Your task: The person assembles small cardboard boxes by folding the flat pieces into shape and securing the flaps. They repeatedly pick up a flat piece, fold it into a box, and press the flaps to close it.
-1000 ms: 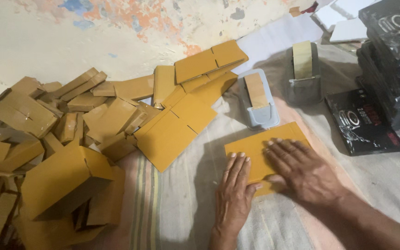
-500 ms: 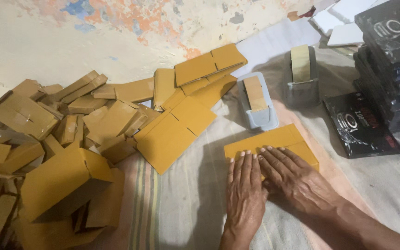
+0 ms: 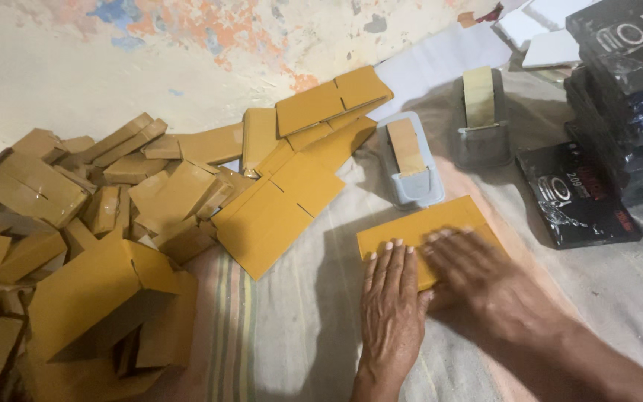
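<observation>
Left hand [image 3: 391, 309] and right hand [image 3: 485, 286] both open, palms flat, pressing yellow card [image 3: 418, 227] on cloth [image 3: 299, 327]; card just below tape dispenser [image 3: 409, 160]; folded boxes [image 3: 83, 223] piled left

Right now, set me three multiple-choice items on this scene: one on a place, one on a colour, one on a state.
1. Where does the pile of folded boxes lie?
A. left of the hands
B. on the black packets
C. right of the hands

2. What colour is the flat card under the hands?
A. white
B. mustard yellow
C. black

3. How do the left hand and right hand stand?
A. both lifted clear
B. one holds tape
C. both pressed flat on the card

Answers:
1. A: the pile fills the left of the view, the hands are at lower right.
2. B: the card matches the yellow-brown boxes.
3. C: both palms lie open on the card, fingers spread.
</observation>
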A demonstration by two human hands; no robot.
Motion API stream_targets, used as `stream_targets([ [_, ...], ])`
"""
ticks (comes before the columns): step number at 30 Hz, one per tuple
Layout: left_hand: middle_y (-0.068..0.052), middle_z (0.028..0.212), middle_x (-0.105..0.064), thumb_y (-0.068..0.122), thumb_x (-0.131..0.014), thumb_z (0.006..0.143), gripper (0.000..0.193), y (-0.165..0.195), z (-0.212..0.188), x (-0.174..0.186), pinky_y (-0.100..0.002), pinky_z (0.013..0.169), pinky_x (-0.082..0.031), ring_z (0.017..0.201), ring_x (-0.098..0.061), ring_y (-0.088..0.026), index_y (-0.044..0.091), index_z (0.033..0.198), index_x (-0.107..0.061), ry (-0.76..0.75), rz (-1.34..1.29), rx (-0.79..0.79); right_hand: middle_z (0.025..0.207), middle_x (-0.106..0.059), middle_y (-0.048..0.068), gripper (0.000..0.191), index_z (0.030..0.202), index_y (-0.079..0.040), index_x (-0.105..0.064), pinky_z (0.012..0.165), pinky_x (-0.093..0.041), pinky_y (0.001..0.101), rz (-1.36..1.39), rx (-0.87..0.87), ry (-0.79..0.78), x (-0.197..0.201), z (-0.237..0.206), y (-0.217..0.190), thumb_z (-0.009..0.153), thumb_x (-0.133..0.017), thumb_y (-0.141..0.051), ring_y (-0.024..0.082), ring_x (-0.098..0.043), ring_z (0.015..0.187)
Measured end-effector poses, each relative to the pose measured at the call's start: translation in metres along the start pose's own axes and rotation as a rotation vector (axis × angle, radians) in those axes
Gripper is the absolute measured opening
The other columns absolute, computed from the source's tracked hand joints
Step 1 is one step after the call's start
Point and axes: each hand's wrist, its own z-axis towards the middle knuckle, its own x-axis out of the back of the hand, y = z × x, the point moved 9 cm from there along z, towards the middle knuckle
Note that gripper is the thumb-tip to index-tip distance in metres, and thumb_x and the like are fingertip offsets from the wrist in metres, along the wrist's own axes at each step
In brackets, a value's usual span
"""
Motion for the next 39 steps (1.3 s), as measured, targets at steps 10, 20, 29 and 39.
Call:
stream_targets([
  [10,-0.024,0.153,-0.049,0.031,-0.074,0.09,0.071,-0.005,-0.003,0.01,-0.049,0.126,-0.019,0.151,-0.036,-0.035,-0.009,0.143,-0.049,0.06,-0.119,0.018,0.15,-0.046,0.02,0.075,0.144,-0.003,-0.043,0.12,-0.027,0.043,-0.122,-0.157,0.045,0.008,0.001,0.026,0.094,-0.042,-0.057,0.033,-0.042,0.142],
  [20,-0.025,0.156,-0.045,0.023,-0.077,0.081,0.072,-0.003,-0.005,0.007,-0.052,0.125,-0.018,0.151,-0.034,-0.037,-0.009,0.14,-0.051,0.015,-0.074,0.024,0.158,-0.031,0.022,0.077,0.151,-0.001,-0.035,0.121,-0.01,0.0509,-0.108,-0.118,-0.049,-0.029,0.041,0.011,0.099,-0.015,-0.055,0.037,-0.02,0.147],
  [29,-0.025,0.143,-0.052,0.032,-0.076,0.089,0.06,-0.011,-0.008,-0.006,-0.056,0.126,-0.02,0.148,-0.034,-0.042,-0.007,0.13,-0.056,-0.047,-0.113,0.125,0.151,-0.043,0.018,0.074,0.149,-0.012,-0.042,0.122,-0.019,0.0515,0.134,-0.165,-0.542,-0.071,0.099,0.013,0.1,-0.019,-0.062,0.034,-0.032,0.146],
  [39,-0.024,0.158,-0.041,0.041,-0.062,0.098,0.072,-0.006,-0.002,0.003,-0.055,0.123,-0.015,0.152,-0.03,-0.039,-0.008,0.147,-0.045,0.038,-0.107,0.082,0.116,-0.065,0.021,0.05,0.132,-0.015,-0.057,0.091,-0.055,0.0512,-0.128,-0.5,-0.536,-0.046,0.059,0.104,0.105,-0.033,-0.049,0.037,-0.068,0.104],
])
